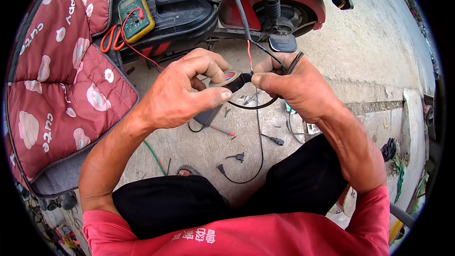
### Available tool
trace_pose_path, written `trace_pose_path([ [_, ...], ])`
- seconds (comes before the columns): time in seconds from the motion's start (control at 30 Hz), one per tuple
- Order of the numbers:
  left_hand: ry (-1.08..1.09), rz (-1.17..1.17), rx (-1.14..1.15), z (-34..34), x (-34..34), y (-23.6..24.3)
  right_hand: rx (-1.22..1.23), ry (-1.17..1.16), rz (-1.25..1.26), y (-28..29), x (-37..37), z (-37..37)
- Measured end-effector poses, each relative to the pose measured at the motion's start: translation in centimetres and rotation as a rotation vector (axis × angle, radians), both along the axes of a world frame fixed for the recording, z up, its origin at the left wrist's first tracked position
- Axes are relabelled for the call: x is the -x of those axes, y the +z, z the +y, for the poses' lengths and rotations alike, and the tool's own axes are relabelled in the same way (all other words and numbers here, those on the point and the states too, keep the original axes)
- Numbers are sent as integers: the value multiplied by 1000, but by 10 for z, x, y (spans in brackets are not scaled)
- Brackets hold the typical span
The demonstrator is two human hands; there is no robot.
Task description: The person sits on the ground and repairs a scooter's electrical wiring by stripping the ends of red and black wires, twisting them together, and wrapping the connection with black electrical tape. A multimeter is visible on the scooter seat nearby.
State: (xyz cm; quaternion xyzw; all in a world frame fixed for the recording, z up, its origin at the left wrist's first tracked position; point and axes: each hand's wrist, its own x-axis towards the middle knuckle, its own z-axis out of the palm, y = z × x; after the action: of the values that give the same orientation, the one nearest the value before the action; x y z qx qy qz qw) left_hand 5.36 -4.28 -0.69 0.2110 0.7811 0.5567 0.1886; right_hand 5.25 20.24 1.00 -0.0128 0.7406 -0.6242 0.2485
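My left hand (189, 90) is closed around a roll of black electrical tape (228, 77). From the roll a short strip of tape (239, 83) runs across to my right hand (289, 80). Its thumb and finger pinch the black cable (265, 50) at the end of the strip. A red wire (250, 56) comes out of the thick grey cable sheath (241, 9) above and reaches the pinched spot. Below my hands a black cable loop (253, 107) hangs. How the wire ends meet under my right thumb is hidden.
A scooter's footboard (177, 19) and red-fendered rear wheel (303, 4) stand ahead. A yellow-green multimeter (136, 16) with red leads rests on the footboard. A quilted red cover (61, 80) hangs at left. Cut plugs (237, 157), cords and a red-tipped probe (222, 132) lie on the concrete.
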Motion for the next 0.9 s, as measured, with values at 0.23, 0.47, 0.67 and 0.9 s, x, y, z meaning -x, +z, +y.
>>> trace_pose_path([
  [0.23, -36, -30, -57, -3, 4, -2, 152, 24, -161, 1, 2, 0],
  [0.47, -71, -19, -86, -5, 5, 1, 167, 9, -185, 0, 3, -2],
  [0.67, -15, 58, -111, -6, 4, -9, 162, 11, -71, -6, 1, -3],
  [0.9, -31, -20, -68, -4, 3, 0, 0, 34, 24, -1, 5, 1],
])
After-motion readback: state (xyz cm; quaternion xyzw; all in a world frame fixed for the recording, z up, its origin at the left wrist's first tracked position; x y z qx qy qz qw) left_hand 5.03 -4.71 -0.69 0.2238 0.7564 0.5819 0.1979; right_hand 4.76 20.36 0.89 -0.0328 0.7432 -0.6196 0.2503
